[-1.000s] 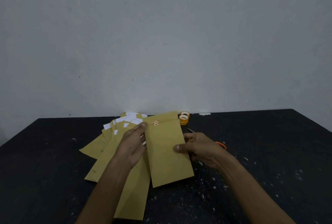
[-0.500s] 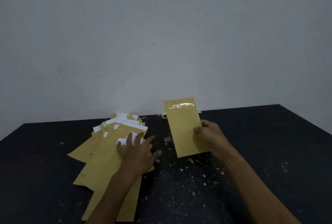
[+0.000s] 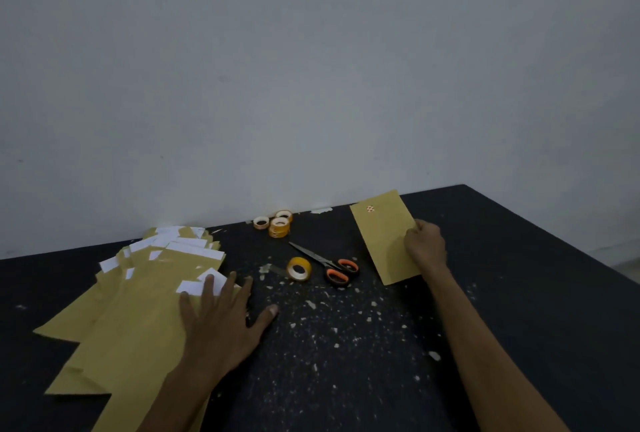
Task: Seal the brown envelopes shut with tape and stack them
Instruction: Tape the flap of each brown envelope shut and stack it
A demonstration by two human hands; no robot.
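A fanned pile of brown envelopes (image 3: 131,320) with white paper showing at their tops lies on the left of the black table (image 3: 536,327). My left hand (image 3: 221,324) rests flat on the pile's right edge, fingers spread. My right hand (image 3: 424,244) grips one brown envelope (image 3: 384,237) by its right edge, far to the right, low over the table. That envelope shows a small round string clasp near its top. A roll of yellow tape (image 3: 299,269) lies on its side in the middle.
Orange-handled scissors (image 3: 329,263) lie just right of the tape roll. Three more tape rolls (image 3: 277,223) sit at the back by the grey wall. White paper scraps litter the table's middle.
My right hand lifted one envelope off the pile, turned it over and carried it right. My left hand moved onto the pile and pressed flat. The view shifted left.
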